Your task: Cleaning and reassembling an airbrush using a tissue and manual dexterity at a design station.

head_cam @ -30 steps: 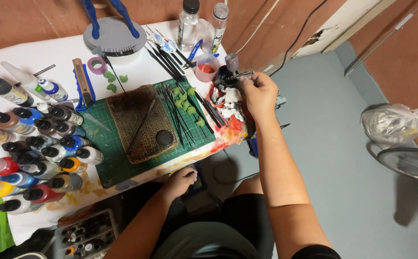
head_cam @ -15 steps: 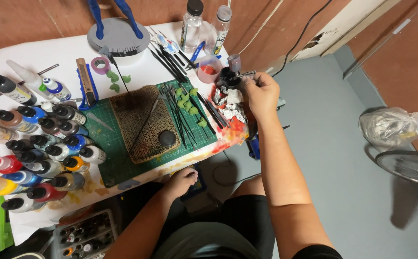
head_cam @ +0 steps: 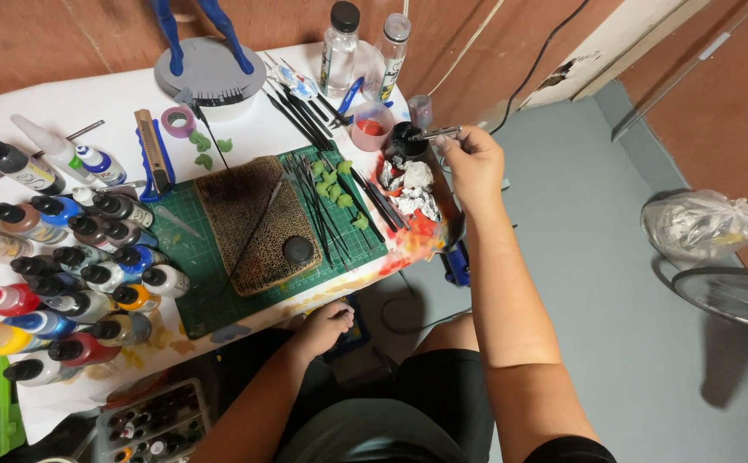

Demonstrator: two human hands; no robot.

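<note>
My right hand (head_cam: 474, 160) is stretched out to the table's (head_cam: 91, 103) far right corner, fingers pinched around an airbrush (head_cam: 432, 133). Its long axis runs roughly level, tip pointing left over a dark pot (head_cam: 405, 142). My left hand (head_cam: 327, 324) rests at the table's near edge, fingers loosely curled, holding nothing.

Right hand (head_cam: 474, 160) raised, grip closed; left hand (head_cam: 327, 324) low.
</note>
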